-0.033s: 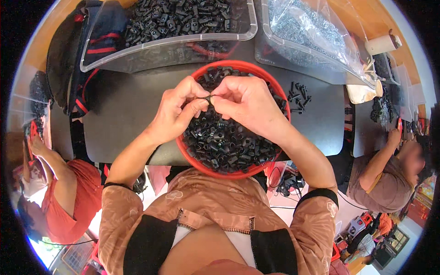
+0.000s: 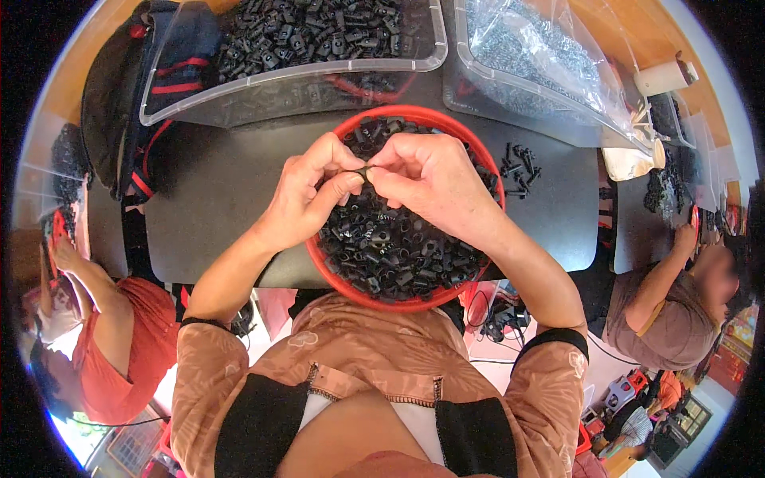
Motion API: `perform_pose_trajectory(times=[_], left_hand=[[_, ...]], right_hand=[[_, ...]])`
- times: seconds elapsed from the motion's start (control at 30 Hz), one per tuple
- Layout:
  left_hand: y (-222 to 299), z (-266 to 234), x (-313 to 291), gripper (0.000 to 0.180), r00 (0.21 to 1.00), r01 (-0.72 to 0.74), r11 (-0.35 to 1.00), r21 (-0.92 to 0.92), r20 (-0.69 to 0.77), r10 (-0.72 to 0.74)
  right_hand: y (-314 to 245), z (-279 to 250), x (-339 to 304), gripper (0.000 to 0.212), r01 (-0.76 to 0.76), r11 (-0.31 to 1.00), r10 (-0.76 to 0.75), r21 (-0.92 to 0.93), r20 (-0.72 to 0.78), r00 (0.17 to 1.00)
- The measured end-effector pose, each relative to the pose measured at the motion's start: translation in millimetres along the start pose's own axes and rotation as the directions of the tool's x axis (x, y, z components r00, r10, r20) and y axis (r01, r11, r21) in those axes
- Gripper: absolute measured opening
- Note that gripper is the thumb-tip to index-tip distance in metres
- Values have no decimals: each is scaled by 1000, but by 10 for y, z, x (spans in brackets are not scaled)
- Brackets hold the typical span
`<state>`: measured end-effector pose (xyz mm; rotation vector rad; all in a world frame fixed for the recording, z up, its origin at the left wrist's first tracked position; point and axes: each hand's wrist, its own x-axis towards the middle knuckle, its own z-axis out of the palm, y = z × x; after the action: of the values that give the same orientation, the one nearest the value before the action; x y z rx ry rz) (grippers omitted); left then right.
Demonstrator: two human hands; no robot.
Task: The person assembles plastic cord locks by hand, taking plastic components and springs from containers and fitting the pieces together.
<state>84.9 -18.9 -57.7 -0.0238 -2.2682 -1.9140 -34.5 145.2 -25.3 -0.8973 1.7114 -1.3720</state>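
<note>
My left hand [image 2: 307, 191] and my right hand [image 2: 437, 177] meet over a round red basin [image 2: 384, 304]. Thumb and fingertips of both are pinched on one small dark part [image 2: 364, 170], mostly covered by the fingers, so its exact shape is hard to make out. Below them the basin is heaped with small black plastic pieces [image 2: 390, 255], many of them hollow. Several small metal coil springs [image 2: 366, 233] show among these pieces.
Behind the basin stand a clear tub of black cord-lock-like parts [image 2: 319, 36] and another of small silvery pieces [image 2: 526, 44]. Loose black pegs [image 2: 521, 169] lie on the grey table [image 2: 215, 219]. A dark bag [image 2: 115, 111] sits at left. Other people work on both sides.
</note>
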Motion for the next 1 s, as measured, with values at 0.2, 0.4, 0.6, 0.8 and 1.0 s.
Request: perform_pose_trajectory(times=[0.2,0.4,0.6,0.8,1.0], left_hand=[[42,-9,-21,8,1000,30,977,-210,10,-28],[114,8,-78,8,999,-1,952,-307,45,15],[64,-65,10,15,987,13,1000,-22,159,-9],[139,-27,-2,20,988,23,991,-134,-149,-43],[211,40,75,17,977,-214,870,444,92,193]], right_hand=[[-74,-159,73,10,-82,972,45,218,171,984],[-92,-78,79,8,-154,946,88,285,230,969],[-180,-198,5,9,-170,983,156,64,182,971],[-783,-237,133,14,267,949,-296,-171,-176,939],[-605,-166,84,9,357,875,-450,-326,-282,847]])
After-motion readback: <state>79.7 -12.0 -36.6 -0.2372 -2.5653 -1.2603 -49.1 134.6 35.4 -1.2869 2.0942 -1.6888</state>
